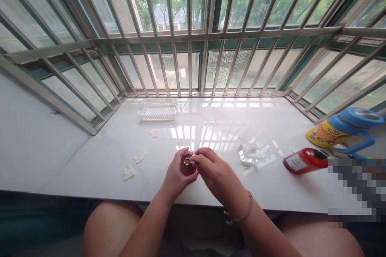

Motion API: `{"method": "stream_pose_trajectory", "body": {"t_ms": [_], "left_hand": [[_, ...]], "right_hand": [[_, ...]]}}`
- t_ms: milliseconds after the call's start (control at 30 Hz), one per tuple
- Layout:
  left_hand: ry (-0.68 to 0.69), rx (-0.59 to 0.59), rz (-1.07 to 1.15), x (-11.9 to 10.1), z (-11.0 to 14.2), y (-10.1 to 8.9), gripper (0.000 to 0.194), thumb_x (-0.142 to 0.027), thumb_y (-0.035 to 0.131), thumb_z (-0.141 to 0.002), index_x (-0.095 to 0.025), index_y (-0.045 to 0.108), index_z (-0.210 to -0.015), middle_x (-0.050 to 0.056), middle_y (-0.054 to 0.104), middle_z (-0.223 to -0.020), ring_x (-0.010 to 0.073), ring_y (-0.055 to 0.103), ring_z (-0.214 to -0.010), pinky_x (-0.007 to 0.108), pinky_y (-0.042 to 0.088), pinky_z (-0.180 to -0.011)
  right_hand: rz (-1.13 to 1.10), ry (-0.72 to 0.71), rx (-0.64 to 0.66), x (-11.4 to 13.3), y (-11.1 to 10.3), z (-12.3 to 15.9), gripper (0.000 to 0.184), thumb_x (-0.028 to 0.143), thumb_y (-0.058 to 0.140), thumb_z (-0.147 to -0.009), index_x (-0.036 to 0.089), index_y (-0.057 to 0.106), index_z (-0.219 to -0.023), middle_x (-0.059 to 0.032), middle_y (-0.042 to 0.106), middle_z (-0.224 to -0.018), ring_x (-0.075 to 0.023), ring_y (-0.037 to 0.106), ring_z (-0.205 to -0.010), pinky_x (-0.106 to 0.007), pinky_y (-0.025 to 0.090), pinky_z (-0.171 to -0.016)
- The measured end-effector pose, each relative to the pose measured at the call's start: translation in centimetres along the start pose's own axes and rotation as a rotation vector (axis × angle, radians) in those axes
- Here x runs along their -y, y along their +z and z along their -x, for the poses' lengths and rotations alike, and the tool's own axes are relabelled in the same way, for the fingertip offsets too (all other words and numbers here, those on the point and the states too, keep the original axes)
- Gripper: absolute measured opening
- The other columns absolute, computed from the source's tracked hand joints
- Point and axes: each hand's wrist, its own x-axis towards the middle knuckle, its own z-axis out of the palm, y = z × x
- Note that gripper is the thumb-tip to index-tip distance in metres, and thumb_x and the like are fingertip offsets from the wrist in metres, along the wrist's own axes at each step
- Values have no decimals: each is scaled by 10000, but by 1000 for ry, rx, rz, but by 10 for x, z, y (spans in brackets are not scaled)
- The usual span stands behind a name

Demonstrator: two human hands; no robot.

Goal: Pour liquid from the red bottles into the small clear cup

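Note:
My left hand (180, 174) is wrapped round a small dark red bottle-like container (187, 168), held above the white ledge near its front edge. A silver ring rims the round opening on top, and orange shows inside it. My right hand (212, 168) is closed, thumb and fingertips pinched together right at the rim. Something small and pale may be between those fingertips, but it is too small to name. A braided bracelet (249, 204) circles my right wrist. The lower part of the container is hidden by my left fingers.
On the white ledge (99, 152) are crumpled white tissue pieces (139, 156), a white plastic basket (158, 112), and a clear glass box (249, 154). To the right, a red bottle (304, 160) stands by a yellow-and-blue flask (334, 128). Metal window bars (189, 64) enclose the back.

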Motion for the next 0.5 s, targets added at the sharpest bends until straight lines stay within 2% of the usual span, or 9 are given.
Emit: {"method": "stream_pose_trajectory", "body": {"t_ms": [100, 200, 367, 500], "left_hand": [[35, 9, -42, 0, 1, -2, 772, -284, 893, -789, -284, 512, -1460, 83, 694, -1409, 269, 715, -1259, 475, 548, -1152], [47, 5, -85, 0, 2, -5, 765, -305, 910, -788, -294, 529, -1452, 84, 692, -1427, 277, 689, -1311, 476, 527, -1175], [52, -56, -152, 2, 1, -6, 735, -324, 915, -800, -296, 545, -1435, 83, 690, -1439, 289, 672, -1339, 490, 519, -1183], [71, -110, -207, 6, -2, -10, 802, -408, 948, -777, -293, 526, -1449, 100, 663, -1461, 318, 652, -1363, 512, 520, -1181]], "right_hand": [[67, 65, -232, -20, -12, 31, 160, 200, 598, -1052, 268, 683, -1168, -94, 737, -1175, -248, 734, -1114, -411, 626, -967], [217, 180, -340, -52, -21, 69, 61, 287, 659, -1041, 271, 698, -1085, -94, 768, -1149, -270, 740, -1086, -452, 612, -966], [454, 342, -247, -111, -26, 135, 201, 416, 633, -1048, 252, 706, -960, -97, 801, -1092, -299, 735, -1049, -479, 582, -962], [570, 444, -235, -143, -30, 172, 255, 449, 598, -1036, 243, 692, -919, -121, 806, -1098, -310, 716, -995, -463, 578, -907]]}}
